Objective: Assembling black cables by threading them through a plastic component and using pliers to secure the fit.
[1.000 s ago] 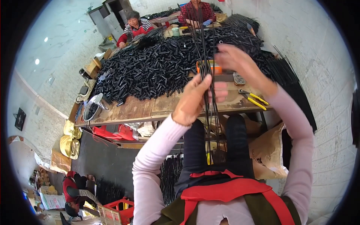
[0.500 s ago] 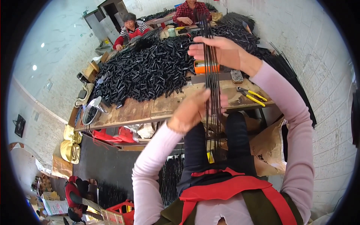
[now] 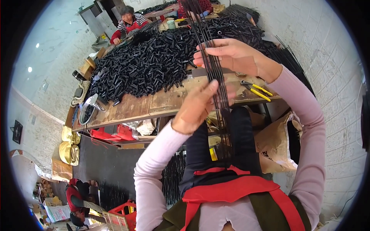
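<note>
A bundle of long thin black rods point(image 3: 216, 71) stands before me, slanting from above the bench down to my lap. My left hand point(image 3: 197, 103) grips it in the lower half, thumb in front and fingertips behind, partly blurred. Higher up, my right hand point(image 3: 236, 57) is around the same bundle, its thumb laid across the rods and its fingers reaching past them. The rods' upper ends fan out a little and leave the top of the view. Beyond my hands a large heap of short black tube-like pieces point(image 3: 144, 63) covers the wooden bench point(image 3: 133, 111).
Yellow-handled pliers point(image 3: 257, 91) lie on the bench at right. A metal bowl point(image 3: 88, 111) sits at its left end. More black rods point(image 3: 291, 63) lean at far right. Two people point(image 3: 129, 25) work across the bench; another person point(image 3: 75, 200) is at lower left. A brown sack point(image 3: 275, 148) stands beside my legs.
The bundle has tilted, its top swinging left. My right hand has come down slightly, its thumb now across the rods. The whole view has shifted a little.
</note>
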Available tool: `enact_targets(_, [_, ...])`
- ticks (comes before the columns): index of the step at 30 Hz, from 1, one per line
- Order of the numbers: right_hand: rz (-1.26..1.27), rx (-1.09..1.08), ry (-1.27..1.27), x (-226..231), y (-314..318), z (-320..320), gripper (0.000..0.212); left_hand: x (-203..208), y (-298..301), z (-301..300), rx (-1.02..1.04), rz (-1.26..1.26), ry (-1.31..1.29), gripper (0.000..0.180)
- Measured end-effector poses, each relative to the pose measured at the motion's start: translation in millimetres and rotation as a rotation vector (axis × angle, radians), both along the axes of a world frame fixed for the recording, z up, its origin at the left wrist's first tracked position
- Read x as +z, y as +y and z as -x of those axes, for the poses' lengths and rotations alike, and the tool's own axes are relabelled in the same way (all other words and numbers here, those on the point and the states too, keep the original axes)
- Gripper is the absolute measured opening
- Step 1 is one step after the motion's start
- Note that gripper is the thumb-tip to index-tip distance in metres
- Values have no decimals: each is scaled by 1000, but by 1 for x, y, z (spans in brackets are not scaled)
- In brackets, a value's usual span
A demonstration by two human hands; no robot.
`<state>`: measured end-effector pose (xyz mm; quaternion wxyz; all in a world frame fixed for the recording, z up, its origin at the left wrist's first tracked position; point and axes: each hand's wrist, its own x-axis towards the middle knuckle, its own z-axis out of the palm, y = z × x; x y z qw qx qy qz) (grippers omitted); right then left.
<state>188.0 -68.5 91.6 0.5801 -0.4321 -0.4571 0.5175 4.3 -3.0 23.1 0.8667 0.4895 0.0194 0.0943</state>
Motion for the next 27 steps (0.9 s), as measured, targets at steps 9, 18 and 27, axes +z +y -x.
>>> enact_targets(9, [-76, -20, -42, -2, -12, 8, 38, -3, -4, 8, 11, 43, -39, 36])
enact_targets(18, [7, 77, 44, -6, -18, 19, 35, 2, -8, 18, -24, 87, -47, 40])
enact_targets(27, [-161, -218, -339, -19, -20, 34, 31, -54, 43, -17, -228, 392, -187, 52])
